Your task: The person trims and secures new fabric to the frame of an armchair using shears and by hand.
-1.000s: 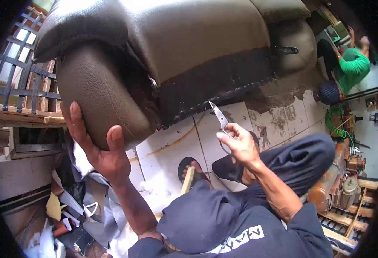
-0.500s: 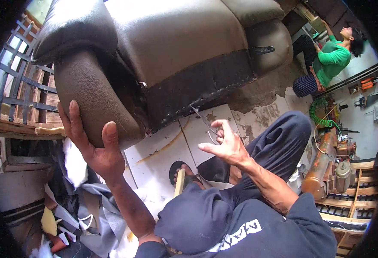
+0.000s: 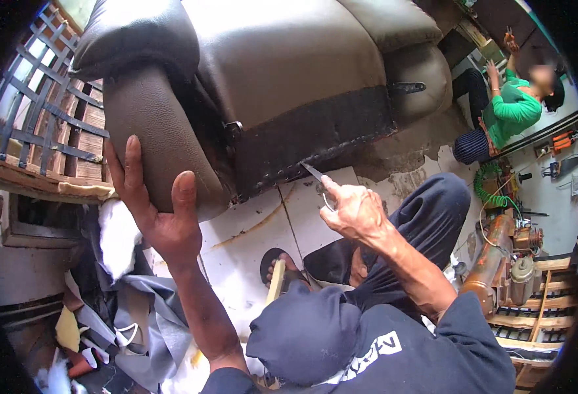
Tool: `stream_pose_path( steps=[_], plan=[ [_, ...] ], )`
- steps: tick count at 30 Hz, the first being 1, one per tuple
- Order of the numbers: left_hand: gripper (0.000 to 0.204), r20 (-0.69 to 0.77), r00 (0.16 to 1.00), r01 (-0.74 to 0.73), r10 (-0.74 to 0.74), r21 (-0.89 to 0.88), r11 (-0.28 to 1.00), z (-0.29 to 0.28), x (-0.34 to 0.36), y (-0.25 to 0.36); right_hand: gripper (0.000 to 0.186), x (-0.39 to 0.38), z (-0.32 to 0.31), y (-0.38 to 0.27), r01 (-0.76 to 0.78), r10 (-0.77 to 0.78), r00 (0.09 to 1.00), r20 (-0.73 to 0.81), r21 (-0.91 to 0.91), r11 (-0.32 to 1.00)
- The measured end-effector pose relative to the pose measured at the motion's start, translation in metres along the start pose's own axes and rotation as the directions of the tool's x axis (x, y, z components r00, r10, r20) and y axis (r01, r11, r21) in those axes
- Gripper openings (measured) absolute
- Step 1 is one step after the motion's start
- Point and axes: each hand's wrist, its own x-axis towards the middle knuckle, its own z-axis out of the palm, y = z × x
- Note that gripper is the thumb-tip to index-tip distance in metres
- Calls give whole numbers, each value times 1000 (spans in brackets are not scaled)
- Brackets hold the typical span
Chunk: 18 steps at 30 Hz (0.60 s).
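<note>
A brown leather-look recliner seat (image 3: 289,59) fills the upper middle, its padded armrest (image 3: 151,131) slanting down on the left. My left hand (image 3: 167,220) lies against the front end of that armrest, fingers and thumb spread. My right hand (image 3: 358,213) is closed round metal scissors (image 3: 311,171), its index finger stretched along them. A pale handle loop shows beside the fingers. The scissors' tip meets the lower edge of a black fabric strip (image 3: 315,125) on the seat front, where a row of small fasteners or stitches runs.
A co-worker in a green top (image 3: 515,108) sits at the far right. Below them are a green coiled hose (image 3: 486,184) and a rusty compressor tank (image 3: 496,256). A webbed wooden frame (image 3: 52,131) stands left, above grey fabric scraps (image 3: 151,322). My sandalled foot (image 3: 279,266) is on white tiles.
My right hand has closed more tightly round the scissors, the index finger now along them. The seat sits slightly farther right in view. The co-worker's arms have moved, with one hand raised.
</note>
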Motion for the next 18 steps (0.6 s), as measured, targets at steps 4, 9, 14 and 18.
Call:
stream_pose_path(
  steps=[4, 9, 14, 18],
  plan=[
    [69, -8, 1000, 6, -7, -40, 999, 4, -3, 0, 45, 12, -28, -13, 23, -7, 991, 130, -122, 992],
    [66, -3, 995, 101, -103, -145, 984, 3, -3, 11, 41, 23, -18, -31, 54, -7, 982, 189, -244, 968],
    [66, 3, 999, 46, -46, -134, 990, 6, -4, 8, 72, -13, 55, -3, -82, 132, 984, -116, 358, 930],
    [66, 1, 999, 36, -36, -103, 994, 3, -3, 9, 78, -19, 134, 3, -37, 269, 937, -221, 704, 709]
  ],
)
